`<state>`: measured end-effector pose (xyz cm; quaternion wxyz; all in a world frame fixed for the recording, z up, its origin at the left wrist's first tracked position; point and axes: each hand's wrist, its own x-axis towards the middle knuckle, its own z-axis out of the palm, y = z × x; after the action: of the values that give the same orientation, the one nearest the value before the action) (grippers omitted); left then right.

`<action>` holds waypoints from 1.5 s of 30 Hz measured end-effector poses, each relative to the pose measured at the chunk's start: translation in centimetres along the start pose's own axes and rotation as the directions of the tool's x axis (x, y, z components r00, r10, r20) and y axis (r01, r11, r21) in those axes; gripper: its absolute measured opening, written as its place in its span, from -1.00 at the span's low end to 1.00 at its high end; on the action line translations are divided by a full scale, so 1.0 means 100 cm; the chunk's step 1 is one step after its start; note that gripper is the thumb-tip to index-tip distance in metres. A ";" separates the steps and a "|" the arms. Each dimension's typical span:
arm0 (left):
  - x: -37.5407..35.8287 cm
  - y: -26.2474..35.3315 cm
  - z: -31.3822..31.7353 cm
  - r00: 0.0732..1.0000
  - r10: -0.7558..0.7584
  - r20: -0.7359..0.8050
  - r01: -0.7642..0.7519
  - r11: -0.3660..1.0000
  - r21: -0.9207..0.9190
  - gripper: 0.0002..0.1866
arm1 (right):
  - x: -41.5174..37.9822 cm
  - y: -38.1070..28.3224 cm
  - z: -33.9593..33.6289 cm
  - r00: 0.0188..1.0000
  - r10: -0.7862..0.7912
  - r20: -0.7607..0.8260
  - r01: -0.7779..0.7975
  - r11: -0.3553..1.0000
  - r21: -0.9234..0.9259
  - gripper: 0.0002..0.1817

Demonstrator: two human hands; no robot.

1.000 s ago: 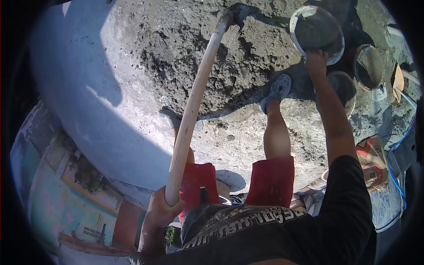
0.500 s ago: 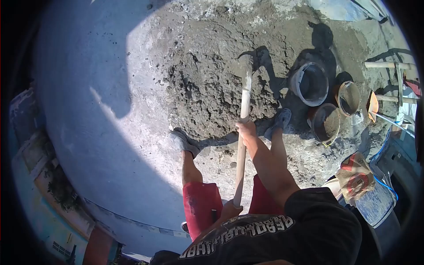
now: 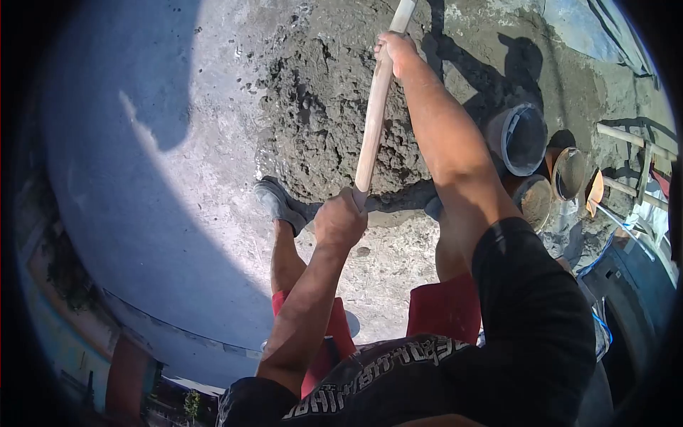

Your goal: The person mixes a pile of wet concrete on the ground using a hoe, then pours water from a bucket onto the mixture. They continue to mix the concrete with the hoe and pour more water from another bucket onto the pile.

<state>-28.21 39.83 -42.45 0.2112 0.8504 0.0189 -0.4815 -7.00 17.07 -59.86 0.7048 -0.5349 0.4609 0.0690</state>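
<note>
Both my hands are closed around the pale wooden handle of a hoe (image 3: 374,121). My right hand (image 3: 397,51) grips it far up, near the top of the view, and my left hand (image 3: 341,219) holds the lower end. The hoe's blade lies beyond the upper edge, out of sight. Under the handle spreads a lumpy heap of wet grey mortar (image 3: 306,128) on the concrete ground. My left foot, in a grey shoe (image 3: 276,202), stands at the heap's near edge; my right foot is mostly hidden by my arm.
To the right stand a grey bucket (image 3: 501,139) and two brownish buckets, one partly behind my arm. Beyond them are wooden poles (image 3: 635,141) and an orange piece (image 3: 595,191) on a blue-white stick. A pale sheet (image 3: 580,32) lies at the upper right.
Both hands and the hoe have moved up and away from my body. The blade has left the view. My left hand has come forward from near my waist.
</note>
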 end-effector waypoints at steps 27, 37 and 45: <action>-0.145 -0.034 0.194 0.879 0.047 0.475 0.080 0.967 -0.243 -0.51 | -0.166 0.097 -0.176 0.979 0.122 0.166 -0.141 0.984 0.108 -0.81; -0.129 -0.043 0.175 0.791 0.093 0.605 0.141 0.934 -0.329 -0.56 | -0.099 0.187 -0.171 0.900 -0.090 -0.427 -0.294 0.599 -0.745 -0.44; -0.285 -0.160 0.315 0.501 -0.172 0.848 0.177 0.980 0.094 -0.55 | -0.348 0.263 -0.221 0.935 0.160 -0.317 -0.281 0.879 -0.386 -0.47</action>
<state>-72.82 47.37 -38.37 0.1460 0.4986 0.0000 -0.8545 -54.97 23.75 -52.88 0.4874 -0.6232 0.5866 0.1733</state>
